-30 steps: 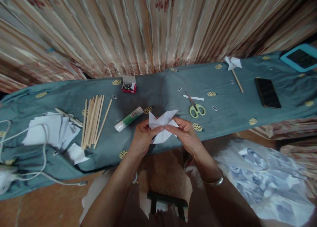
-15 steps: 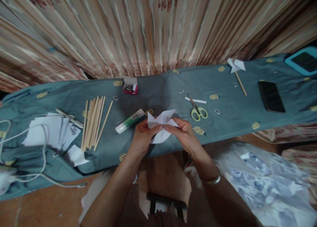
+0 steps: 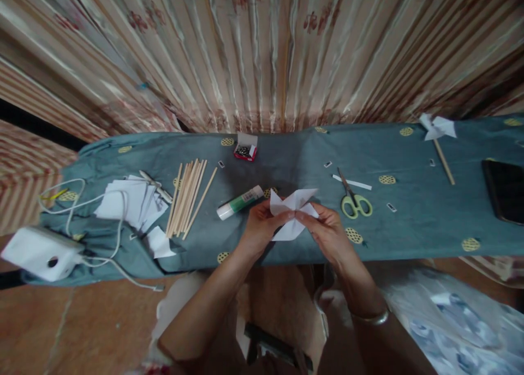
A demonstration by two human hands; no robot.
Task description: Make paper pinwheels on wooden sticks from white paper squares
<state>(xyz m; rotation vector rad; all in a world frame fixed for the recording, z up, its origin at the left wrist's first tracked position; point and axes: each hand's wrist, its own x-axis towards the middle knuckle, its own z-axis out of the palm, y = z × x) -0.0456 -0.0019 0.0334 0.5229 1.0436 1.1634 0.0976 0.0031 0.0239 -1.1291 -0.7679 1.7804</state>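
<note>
A white paper pinwheel [image 3: 291,232] with folded blades is held between both hands above the near edge of the cloth. My left hand [image 3: 264,225] pinches it from the left, thumb at its centre. From the right, my right hand [image 3: 323,225] grips it too, its thumb tip meeting the other. Fingers behind the paper are hidden. Left of my left hand lies a glue stick [image 3: 240,202] with a green label. Scissors [image 3: 355,200] with light green handles rest right of my right hand, over a thin paper strip [image 3: 362,185].
Several wooden sticks [image 3: 188,197] lie left, beside paper sheets [image 3: 126,200] and a pen [image 3: 155,186]. A small red box [image 3: 245,150] of metal pieces stands open at the back. A finished-looking pinwheel on a stick [image 3: 444,159], a phone [image 3: 505,189] and a white power bank-like block [image 3: 43,253] with cable lie around.
The view has shifted left, so everything appears farther right and more of the white block shows. Both hands keep the same pinch on the paper pinwheel.
</note>
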